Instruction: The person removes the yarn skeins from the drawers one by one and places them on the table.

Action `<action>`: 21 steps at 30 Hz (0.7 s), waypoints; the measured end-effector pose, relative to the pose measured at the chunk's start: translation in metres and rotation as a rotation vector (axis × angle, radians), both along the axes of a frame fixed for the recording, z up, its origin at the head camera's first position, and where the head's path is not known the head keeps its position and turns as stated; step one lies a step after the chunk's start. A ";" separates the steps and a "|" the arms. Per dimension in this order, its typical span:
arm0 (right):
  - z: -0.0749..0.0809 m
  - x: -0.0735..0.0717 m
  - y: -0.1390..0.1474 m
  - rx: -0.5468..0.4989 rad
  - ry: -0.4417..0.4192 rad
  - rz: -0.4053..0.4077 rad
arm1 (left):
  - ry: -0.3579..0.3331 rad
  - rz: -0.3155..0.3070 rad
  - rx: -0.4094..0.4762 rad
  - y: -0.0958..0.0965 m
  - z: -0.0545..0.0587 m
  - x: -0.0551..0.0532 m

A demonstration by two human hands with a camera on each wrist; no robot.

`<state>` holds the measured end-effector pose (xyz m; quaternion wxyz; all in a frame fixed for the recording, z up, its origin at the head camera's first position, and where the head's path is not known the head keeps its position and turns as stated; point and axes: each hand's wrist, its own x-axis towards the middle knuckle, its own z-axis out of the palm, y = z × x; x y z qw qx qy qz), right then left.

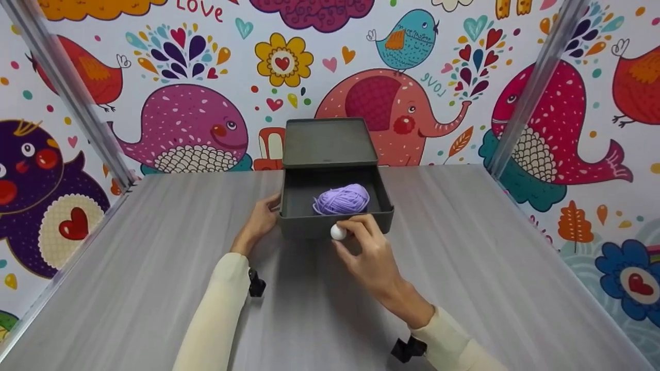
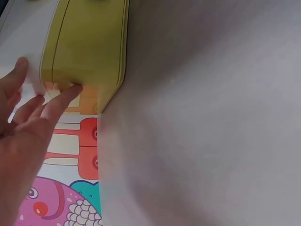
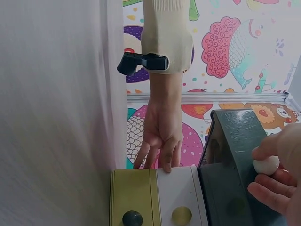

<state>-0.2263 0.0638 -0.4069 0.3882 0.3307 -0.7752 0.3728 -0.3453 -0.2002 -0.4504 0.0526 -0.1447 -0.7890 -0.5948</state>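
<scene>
A small drawer unit with a dark grey top point(image 1: 330, 141) stands near the back of the table. Its dark top drawer point(image 1: 304, 225) is pulled out, and a skein of lilac yarn point(image 1: 342, 200) lies inside. My right hand point(image 1: 374, 257) pinches the drawer's round white knob point(image 1: 338, 232) between thumb and fingers. My left hand point(image 1: 261, 219) touches the unit's left side with extended fingers; in the left wrist view its fingertips rest against the side. Below the dark drawer, the right wrist view shows a white drawer point(image 3: 171, 193) and a yellow drawer point(image 3: 134, 190), both closed.
A grey wood-look tabletop point(image 1: 170, 288) lies under the unit and around both arms. Behind it rises a wall printed with cartoon animals point(image 1: 196, 129). Metal posts point(image 1: 531, 98) stand at the back corners. Each cuff carries a black wrist mount point(image 1: 256, 283).
</scene>
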 end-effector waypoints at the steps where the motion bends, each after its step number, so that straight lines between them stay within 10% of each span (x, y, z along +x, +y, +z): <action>1: 0.000 0.001 0.000 0.002 -0.004 -0.002 | -0.013 0.001 -0.001 -0.001 0.000 0.000; 9: -0.003 0.003 0.000 0.001 -0.009 0.005 | -0.155 0.021 0.040 -0.005 0.004 0.003; 21: 0.007 0.005 0.010 0.043 0.048 -0.005 | -0.208 0.077 0.119 0.000 0.050 0.002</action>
